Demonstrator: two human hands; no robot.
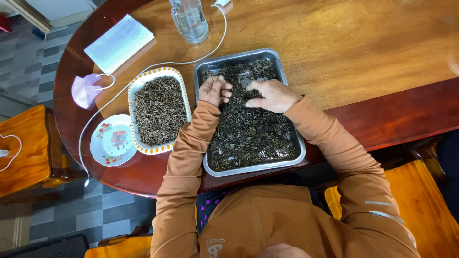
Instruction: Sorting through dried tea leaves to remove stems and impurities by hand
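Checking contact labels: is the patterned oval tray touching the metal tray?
Apart. The head view shows a thin strip of wooden table between the patterned oval tray and the metal tray.

Hidden and cut off

The glass bottle (190, 19) loses its top at the upper edge; the left hand (215, 91) curls shut, perhaps on leaves, its fingertips hidden; writing on the paper (119, 43) is too small.
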